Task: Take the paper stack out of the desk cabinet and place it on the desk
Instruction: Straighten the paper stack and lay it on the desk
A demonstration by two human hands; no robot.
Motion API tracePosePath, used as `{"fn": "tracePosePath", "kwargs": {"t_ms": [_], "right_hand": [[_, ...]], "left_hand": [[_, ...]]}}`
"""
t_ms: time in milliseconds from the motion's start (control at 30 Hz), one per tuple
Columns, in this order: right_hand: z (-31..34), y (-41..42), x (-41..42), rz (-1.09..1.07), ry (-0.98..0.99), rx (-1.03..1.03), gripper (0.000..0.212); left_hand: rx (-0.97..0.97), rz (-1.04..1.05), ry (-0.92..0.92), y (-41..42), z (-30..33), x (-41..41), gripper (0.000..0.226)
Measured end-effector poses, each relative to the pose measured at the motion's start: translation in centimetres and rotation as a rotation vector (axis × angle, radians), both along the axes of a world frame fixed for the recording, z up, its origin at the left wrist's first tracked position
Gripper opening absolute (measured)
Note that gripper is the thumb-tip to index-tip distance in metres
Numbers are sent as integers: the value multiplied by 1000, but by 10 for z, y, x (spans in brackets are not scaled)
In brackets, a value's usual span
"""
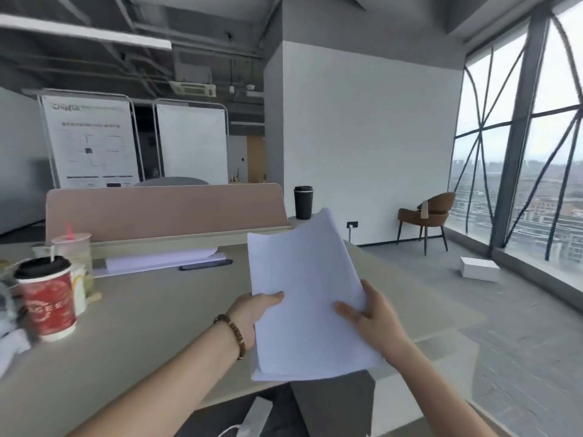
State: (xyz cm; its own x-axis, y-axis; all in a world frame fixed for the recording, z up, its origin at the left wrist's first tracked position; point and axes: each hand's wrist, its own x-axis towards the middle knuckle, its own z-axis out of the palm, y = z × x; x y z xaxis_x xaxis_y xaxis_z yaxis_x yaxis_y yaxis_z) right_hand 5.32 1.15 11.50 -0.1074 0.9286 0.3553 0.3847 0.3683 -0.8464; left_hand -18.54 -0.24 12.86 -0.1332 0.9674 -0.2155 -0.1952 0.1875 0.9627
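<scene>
A thick white paper stack is held in the air over the right part of the beige desk, tilted with its far end raised. My left hand, with a beaded bracelet at the wrist, grips the stack's left edge, thumb on top. My right hand grips its right edge, fingers across the top sheet. The desk cabinet is not clearly visible; a dark shape shows below the desk's front edge.
A red paper cup and a clear drink cup stand at the desk's left. Loose sheets and a dark phone lie by the pink divider. A black tumbler stands behind. A brown chair and a white box are by the window.
</scene>
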Motion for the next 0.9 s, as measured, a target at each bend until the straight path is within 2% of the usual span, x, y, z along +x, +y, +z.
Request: {"fn": "tracePosePath", "kwargs": {"t_ms": [100,300,367,467,533,733,900], "right_hand": [[-4,21,-40,31,13,-10,27],[-6,70,-108,143,136,-171,17],[-2,87,-131,167,128,-166,24],[-2,107,-168,198,165,-121,46],[-7,117,-189,181,188,-79,47],[-26,138,-228,75,194,22,52],[-30,137,-237,104,243,25,55]], "left_hand": [[68,155,52,14,-12,-31,32],[236,246,42,43,-22,-99,18],[306,253,79,53,-26,-120,15],[388,264,142,68,-34,-147,16],[425,282,179,76,-38,-161,17],[399,332,239,92,-56,-188,11],[341,315,179,87,-63,-194,7]]}}
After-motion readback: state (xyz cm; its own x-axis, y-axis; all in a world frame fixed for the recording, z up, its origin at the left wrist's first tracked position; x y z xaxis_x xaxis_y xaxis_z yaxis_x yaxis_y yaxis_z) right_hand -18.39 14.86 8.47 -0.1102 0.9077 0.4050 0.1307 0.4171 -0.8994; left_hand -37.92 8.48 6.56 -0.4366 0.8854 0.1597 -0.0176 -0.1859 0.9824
